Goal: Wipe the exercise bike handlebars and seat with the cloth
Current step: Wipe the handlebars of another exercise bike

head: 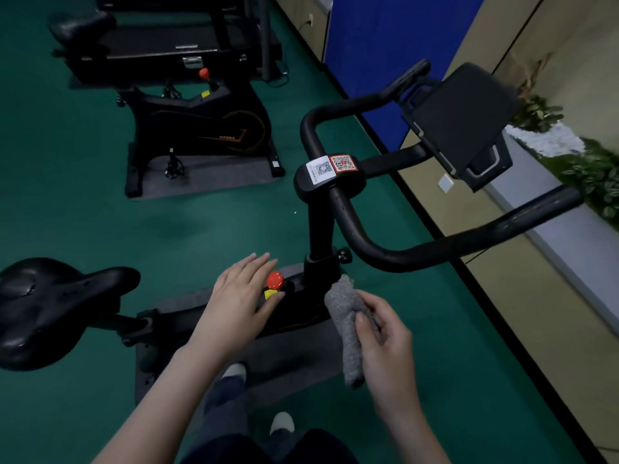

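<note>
A black exercise bike stands in front of me. Its curved handlebars run from the centre to the right, with a black screen holder above them. The black seat is at the lower left. My right hand grips a grey cloth, which hangs folded just below the near handlebar bend without touching it. My left hand hovers with straight fingers over the bike frame, beside the red knob, holding nothing.
A second black exercise bike stands on a grey mat at the upper left, with a treadmill behind it. The floor is green carpet. A blue panel, a beige wall and plants line the right side. My feet are below.
</note>
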`<action>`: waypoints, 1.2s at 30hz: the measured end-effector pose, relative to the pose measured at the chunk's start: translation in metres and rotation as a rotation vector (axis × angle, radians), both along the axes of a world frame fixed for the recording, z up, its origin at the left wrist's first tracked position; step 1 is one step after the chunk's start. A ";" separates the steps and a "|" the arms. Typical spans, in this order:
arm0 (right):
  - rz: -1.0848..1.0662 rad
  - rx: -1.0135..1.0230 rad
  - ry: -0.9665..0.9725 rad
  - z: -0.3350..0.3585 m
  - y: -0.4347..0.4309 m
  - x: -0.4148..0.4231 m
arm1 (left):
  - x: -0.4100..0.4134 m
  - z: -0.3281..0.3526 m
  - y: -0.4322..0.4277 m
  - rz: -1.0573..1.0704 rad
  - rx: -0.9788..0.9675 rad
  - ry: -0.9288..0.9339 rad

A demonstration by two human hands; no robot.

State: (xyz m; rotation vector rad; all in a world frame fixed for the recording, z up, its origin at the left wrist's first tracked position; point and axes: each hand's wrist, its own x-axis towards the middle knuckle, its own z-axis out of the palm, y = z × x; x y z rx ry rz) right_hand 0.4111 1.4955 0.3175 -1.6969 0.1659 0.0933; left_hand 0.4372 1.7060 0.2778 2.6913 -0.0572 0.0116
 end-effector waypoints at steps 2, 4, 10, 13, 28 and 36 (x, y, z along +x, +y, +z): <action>-0.012 -0.009 -0.013 0.001 0.004 0.008 | 0.015 0.005 0.000 -0.021 -0.013 -0.027; -0.031 -0.033 -0.024 0.002 0.007 0.015 | 0.032 0.011 0.002 -0.063 -0.038 -0.052; -0.103 -0.065 -0.027 0.010 0.034 0.037 | 0.087 0.026 0.016 -0.284 -0.163 -0.192; -0.144 -0.063 -0.066 0.015 0.056 0.049 | 0.119 0.035 0.027 -0.369 -0.188 -0.289; -0.639 -0.885 -0.402 0.030 0.104 0.149 | 0.231 0.033 0.013 -0.736 -0.252 -0.371; -0.563 -1.102 -0.184 0.015 0.125 0.161 | 0.236 0.025 0.011 -0.773 -0.368 -0.374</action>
